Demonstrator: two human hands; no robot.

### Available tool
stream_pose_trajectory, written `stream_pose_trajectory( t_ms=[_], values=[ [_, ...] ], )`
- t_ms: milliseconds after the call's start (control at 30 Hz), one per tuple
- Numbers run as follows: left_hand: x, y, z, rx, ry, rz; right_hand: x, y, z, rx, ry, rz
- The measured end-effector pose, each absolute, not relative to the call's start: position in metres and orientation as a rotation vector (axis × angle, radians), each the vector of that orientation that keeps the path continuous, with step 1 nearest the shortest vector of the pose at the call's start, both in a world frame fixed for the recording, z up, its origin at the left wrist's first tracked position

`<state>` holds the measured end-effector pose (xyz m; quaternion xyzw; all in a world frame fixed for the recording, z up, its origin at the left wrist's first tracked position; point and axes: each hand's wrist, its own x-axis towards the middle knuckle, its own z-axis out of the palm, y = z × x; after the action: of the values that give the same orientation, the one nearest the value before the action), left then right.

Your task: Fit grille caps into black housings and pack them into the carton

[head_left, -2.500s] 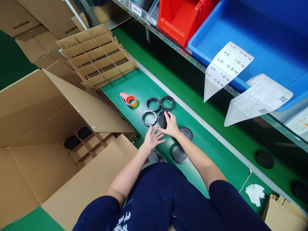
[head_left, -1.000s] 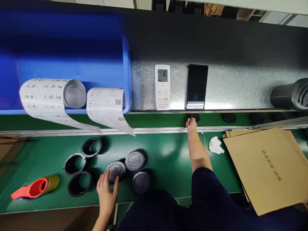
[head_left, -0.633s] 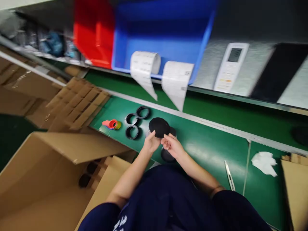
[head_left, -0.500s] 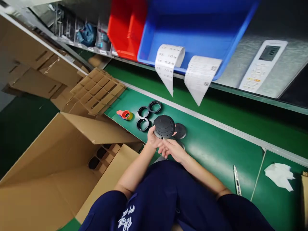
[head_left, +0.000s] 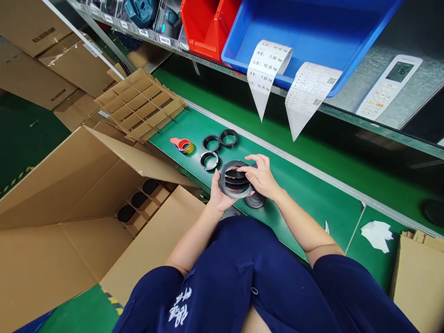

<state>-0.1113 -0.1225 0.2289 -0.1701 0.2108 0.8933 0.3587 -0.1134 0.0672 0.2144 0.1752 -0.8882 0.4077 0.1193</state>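
My left hand (head_left: pixel 222 196) grips a round black air vent (head_left: pixel 224 187) by its rim, thumb on the near left edge and fingers underneath. The vent's slats are tilted, with gaps between them. Over the vent's right side is my right hand (head_left: pixel 263 178), its fingers apart and one fingertip touching the slats. Just under and right of it, another round black vent (head_left: pixel 255 200) lies on the green table (head_left: pixel 305 203), partly covered. Black rings (head_left: pixel 209 160) stand beyond my left hand, several close together.
Left of the rings are nested coloured ring gauges or scoops (head_left: pixel 185 146). A large open carton (head_left: pixel 79 245) with black round pieces stands at left, by cardboard dividers (head_left: pixel 138 108). A shelf ahead carries a blue bin (head_left: pixel 298 37), red bin (head_left: pixel 204 32) and remote (head_left: pixel 388 88).
The vent in my left hand shows tilted slats instead of a flat, closed face. My right hand has moved from the near edge up onto its face. The camera view has shifted.
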Motion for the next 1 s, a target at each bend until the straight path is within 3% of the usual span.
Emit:
stream_pose_trajectory(
  t_ms=[433, 733, 833, 1000],
  values=[
    [-0.102, -0.136, 0.229, -0.350, 0.521, 2.300, -0.103, 0.055, 0.243, 0.421, -2.528, 1.543],
    [-0.111, -0.143, 0.222, -0.407, 0.470, 2.286, -0.106, 0.045, 0.222, 0.265, -2.575, 1.646],
    [-0.119, -0.147, 0.217, -0.453, 0.446, 2.256, -0.108, 0.041, 0.206, 0.302, -2.631, 1.552],
    [-0.133, -0.154, 0.186, -0.708, 0.491, 2.241, -0.105, 0.032, 0.162, 0.775, -2.895, 1.127]
  ],
)
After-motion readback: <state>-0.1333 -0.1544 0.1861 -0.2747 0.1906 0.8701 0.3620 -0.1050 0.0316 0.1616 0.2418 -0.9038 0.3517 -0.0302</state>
